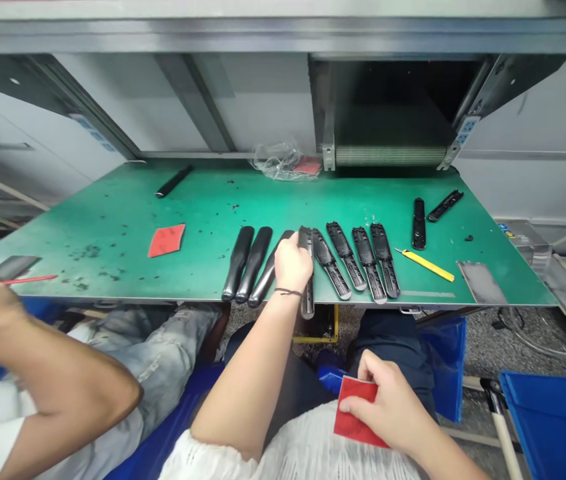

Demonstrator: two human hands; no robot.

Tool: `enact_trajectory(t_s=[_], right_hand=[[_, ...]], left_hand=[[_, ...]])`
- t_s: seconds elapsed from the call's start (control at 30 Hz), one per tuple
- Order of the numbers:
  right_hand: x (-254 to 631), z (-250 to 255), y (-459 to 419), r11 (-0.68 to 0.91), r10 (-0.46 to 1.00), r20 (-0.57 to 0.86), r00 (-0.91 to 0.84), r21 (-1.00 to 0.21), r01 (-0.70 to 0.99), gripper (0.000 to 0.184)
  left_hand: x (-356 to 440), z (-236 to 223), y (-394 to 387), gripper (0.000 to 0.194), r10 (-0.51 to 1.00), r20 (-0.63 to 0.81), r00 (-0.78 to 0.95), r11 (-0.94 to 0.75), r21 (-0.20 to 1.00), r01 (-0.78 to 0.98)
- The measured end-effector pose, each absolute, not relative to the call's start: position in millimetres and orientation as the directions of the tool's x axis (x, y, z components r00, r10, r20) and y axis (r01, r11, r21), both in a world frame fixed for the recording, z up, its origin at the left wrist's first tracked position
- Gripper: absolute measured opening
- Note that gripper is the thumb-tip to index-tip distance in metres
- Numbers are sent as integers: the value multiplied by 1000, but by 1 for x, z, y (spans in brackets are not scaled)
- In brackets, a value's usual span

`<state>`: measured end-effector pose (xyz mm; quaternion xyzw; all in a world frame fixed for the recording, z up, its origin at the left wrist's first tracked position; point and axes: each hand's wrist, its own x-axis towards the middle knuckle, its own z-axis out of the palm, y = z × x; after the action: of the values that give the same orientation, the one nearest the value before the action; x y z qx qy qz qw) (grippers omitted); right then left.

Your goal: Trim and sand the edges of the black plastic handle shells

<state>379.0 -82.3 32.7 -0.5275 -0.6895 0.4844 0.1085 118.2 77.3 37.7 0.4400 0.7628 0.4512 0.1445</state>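
Observation:
My left hand (293, 263) reaches over the front of the bench, its fingers closed around a dark plastic handle shell (307, 303) that juts past the bench edge. Left of it lie several smooth, glossy black handle shells (255, 263), outer side up; the nearest is partly covered by my hand. To its right, several more half shells (345, 257) rest with their ribbed insides showing. Close to my lap, my right hand (387, 407) pinches a red sheet of sandpaper (355, 417) between thumb and fingers.
A yellow craft knife (427, 265) and two narrow black parts (419, 223) lie to the right. Another red sheet (167, 240) is on the green bench (203, 207). Behind stands a conveyor opening (390, 155). At left, a co-worker's arm (57, 373) extends beside me.

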Motion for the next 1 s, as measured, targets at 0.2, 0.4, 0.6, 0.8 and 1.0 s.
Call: enact_trajectory(t_s=[0.2,0.4,0.6,0.8,1.0], right_hand=[[384,32,-84,-41,790,-425,-441,-756,654,30],[402,26,-81,-31,814,-408,-413,-741,670,29],[400,24,-81,11,813,-386,-436,-738,674,28],[387,36,-82,75,786,-362,-501,-749,658,31],[397,28,-79,63,824,-312,-474,-779,624,29]], left_hand=[[130,32,113,36,786,147,-601,402,618,676],[116,44,84,37,827,197,-527,431,382,818],[104,47,65,36,834,159,-529,485,248,839],[98,54,80,33,813,150,-563,495,333,803],[76,85,41,45,872,134,-471,300,614,730]])
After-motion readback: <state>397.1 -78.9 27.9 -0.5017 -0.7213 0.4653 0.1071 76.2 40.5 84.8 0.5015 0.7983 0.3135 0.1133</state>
